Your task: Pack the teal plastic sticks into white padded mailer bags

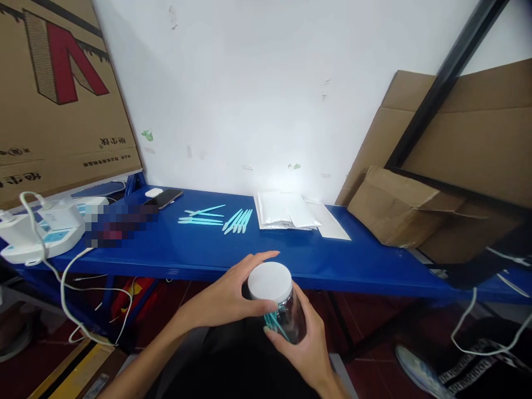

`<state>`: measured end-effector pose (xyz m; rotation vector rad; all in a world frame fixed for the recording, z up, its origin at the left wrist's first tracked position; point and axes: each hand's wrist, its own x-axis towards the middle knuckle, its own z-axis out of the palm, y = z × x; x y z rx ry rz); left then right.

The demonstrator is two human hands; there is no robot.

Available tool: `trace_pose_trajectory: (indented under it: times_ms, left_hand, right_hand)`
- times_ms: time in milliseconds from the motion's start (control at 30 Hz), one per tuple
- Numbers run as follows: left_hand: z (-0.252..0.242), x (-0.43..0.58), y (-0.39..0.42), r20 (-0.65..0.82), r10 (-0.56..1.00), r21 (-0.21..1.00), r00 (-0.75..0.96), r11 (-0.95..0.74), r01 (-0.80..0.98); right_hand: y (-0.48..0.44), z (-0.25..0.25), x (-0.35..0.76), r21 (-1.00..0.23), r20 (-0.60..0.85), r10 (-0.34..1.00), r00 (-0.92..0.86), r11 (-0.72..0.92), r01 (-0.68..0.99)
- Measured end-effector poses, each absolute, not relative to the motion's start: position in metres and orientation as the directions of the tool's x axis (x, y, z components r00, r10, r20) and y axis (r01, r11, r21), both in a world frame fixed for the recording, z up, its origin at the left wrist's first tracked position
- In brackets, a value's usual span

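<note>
A clear jar point(296, 318) with a white lid point(271, 281) is held between both hands in front of the blue table's edge. Thin turquoise sticks show through its wall. My left hand point(233, 293) wraps round the lid, thumb across its near side. Lower down, my right hand point(305, 343) grips the jar's body from the right. On the blue table point(199, 244) lie two groups of turquoise sticks, a loose one point(201, 220) and, to its right, a row lying side by side point(238, 221).
White packets point(285, 210) lie right of the sticks. A phone point(166, 198) and a white power strip point(62, 235) with cables are at the left. Cardboard boxes point(390, 210) stand right. A person's shoe point(419, 371) shows at lower right.
</note>
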<state>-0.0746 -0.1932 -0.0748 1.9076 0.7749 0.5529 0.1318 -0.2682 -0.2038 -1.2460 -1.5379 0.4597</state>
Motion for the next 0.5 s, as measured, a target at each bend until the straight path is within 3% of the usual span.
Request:
trace_pose_trajectory:
  times_ms: [133,367,500]
  left_hand:
    - [-0.076,-0.079,-0.189,-0.051,0.725,0.826,0.687,-0.356,0.437]
    - [-0.083,-0.083,-0.188,-0.161,0.744,0.829,0.649,-0.254,0.497]
    - [-0.069,-0.102,-0.189,-0.172,0.728,0.844,0.664,-0.238,0.48]
  right_hand:
    - [-0.267,-0.212,0.131,-0.777,0.47,0.881,0.06,0.38,0.502]
    - [-0.277,-0.213,0.125,-0.631,0.53,0.844,0.074,0.335,0.699]
    - [-0.285,-0.19,0.12,-0.742,0.375,0.922,0.094,0.237,0.627]
